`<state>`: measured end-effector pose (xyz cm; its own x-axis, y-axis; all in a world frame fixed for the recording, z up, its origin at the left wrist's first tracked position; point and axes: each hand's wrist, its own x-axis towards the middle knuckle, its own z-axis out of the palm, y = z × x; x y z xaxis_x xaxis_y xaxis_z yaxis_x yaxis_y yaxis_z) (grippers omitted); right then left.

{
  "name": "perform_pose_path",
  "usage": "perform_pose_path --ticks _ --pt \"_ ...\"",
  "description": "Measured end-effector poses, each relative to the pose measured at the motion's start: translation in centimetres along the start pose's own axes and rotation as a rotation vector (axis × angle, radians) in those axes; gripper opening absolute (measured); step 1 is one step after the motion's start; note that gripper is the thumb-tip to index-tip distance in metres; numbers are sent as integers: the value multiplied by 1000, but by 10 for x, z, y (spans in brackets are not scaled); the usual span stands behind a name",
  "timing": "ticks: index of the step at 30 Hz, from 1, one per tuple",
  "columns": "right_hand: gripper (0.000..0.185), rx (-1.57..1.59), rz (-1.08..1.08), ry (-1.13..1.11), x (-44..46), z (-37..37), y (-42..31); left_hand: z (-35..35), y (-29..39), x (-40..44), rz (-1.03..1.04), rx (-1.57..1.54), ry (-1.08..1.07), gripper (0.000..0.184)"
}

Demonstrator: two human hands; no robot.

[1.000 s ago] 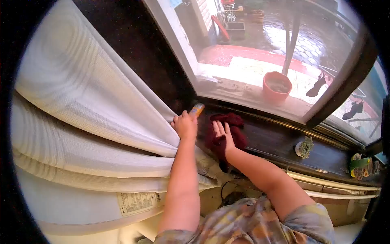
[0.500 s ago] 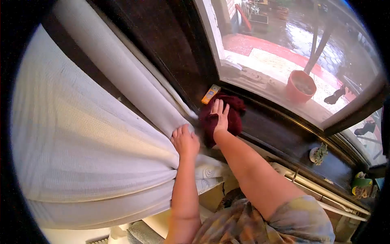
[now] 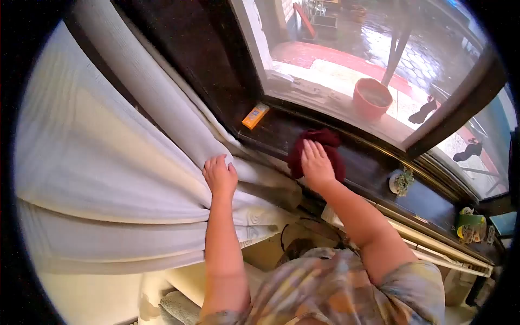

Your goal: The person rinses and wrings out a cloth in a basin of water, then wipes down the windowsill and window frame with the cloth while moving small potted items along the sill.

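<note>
Head view: a pale curtain (image 3: 135, 162) hangs in folds under the left hand (image 3: 220, 176), whose grip I cannot tell. Next, an orange box (image 3: 255, 116) lies on the dark, glossy sill (image 3: 364, 169). The right hand (image 3: 318, 165) spreads flat over a maroon cloth (image 3: 337, 160) there. Beyond the window (image 3: 336, 59) stands a red pot (image 3: 372, 99); farther right, a small plant (image 3: 402, 181) sits indoors.

My R hand (image 3: 317, 162) is resting on cloth (image 3: 333, 142) on sill (image 3: 281, 127); from it, oblong item (image 3: 255, 116) is lying approx 10 o'clock, plant (image 3: 401, 181) approx 4, curtain (image 3: 135, 157) is hanging approx 9, under my L hand (image 3: 221, 176).
</note>
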<state>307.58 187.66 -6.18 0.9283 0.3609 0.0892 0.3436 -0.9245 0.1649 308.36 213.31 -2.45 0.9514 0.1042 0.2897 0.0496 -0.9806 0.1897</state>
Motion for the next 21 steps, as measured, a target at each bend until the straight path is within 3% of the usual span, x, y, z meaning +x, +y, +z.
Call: perform_pose_path --ticks 1,7,9,13,16,17,18,19,20,21 --pt "48 -54 11 -178 -16 -16 10 0 -2 0 31 -6 54 28" --pt "48 -109 73 -223 -84 -8 46 -3 -3 -3 24 1 5 30" --pt "43 -61 7 52 -103 5 59 -4 -1 -1 29 -14 9 29" --pt "52 417 53 130 -110 -22 56 19 5 3 142 -211 132 25" --pt "62 857 108 395 -119 -41 42 13 53 -2 103 -344 50 24" --pt "64 1001 129 472 -122 -45 40 26 62 -2 103 -522 33 23" --pt "59 1425 170 488 -124 -32 36 32 72 -2 100 -698 15 23" --pt "59 1423 184 498 -134 -55 42 30 85 -5 114 -700 8 23" --pt "50 1655 378 311 -149 -82 49 28 100 -11 149 -735 -8 22" --pt "48 1897 341 247 -160 -89 56 27 115 -16 183 -771 -23 21"
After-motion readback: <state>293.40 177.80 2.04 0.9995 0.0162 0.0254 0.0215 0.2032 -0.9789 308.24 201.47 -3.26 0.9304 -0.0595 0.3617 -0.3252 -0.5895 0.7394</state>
